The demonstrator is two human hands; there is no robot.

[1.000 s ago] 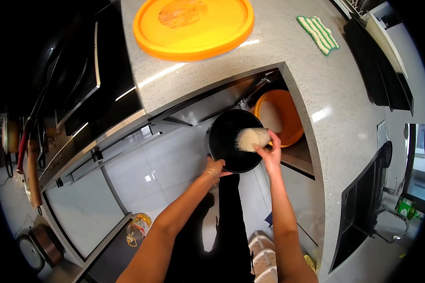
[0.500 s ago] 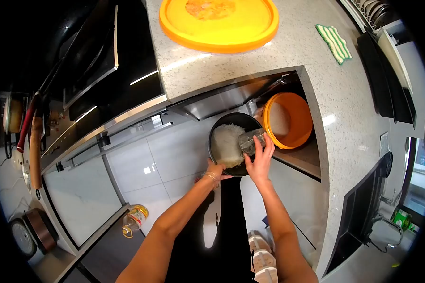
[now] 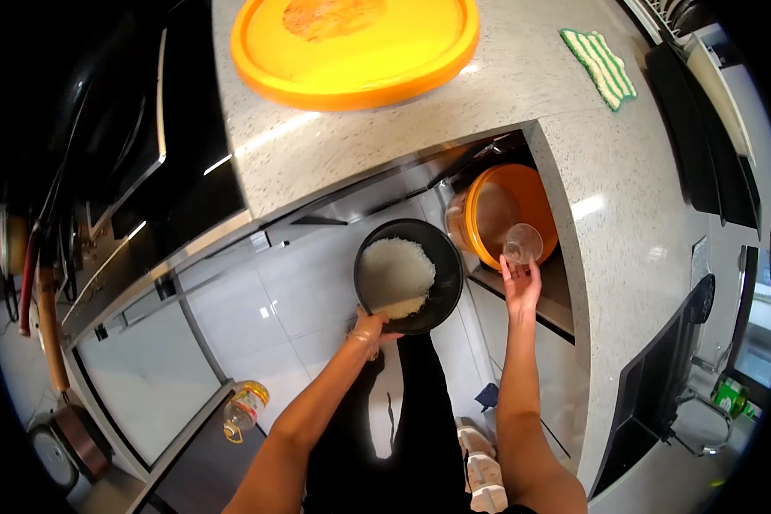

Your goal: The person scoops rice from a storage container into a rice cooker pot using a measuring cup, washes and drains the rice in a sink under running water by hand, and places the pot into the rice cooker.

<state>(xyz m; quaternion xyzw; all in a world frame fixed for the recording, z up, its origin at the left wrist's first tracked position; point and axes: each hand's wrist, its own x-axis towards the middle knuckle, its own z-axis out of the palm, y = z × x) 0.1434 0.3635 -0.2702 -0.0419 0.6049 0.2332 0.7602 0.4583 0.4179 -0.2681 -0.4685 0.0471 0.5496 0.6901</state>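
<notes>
My left hand (image 3: 375, 327) grips the near rim of a dark round pot (image 3: 445, 283), which is held above the floor. White rice (image 3: 396, 276) covers part of its bottom. In my right hand (image 3: 521, 287) is a clear cup (image 3: 522, 243), held by the fingers at the mouth of an orange bucket (image 3: 535, 201). The bucket lies tilted inside the open cabinet under the counter, with rice (image 3: 493, 214) in it. Whether the cup has rice in it, I cannot tell.
A large yellow-orange lid (image 3: 360, 51) lies on the speckled counter (image 3: 385, 141), with a green-striped cloth (image 3: 598, 68) to its right. An oil bottle (image 3: 246, 411) stands at lower left. The sink (image 3: 647, 403) is on the right.
My right hand has moved the cup right, from over the pot to the bucket's mouth. The pot has shifted slightly left and down in view, still in my left hand.
</notes>
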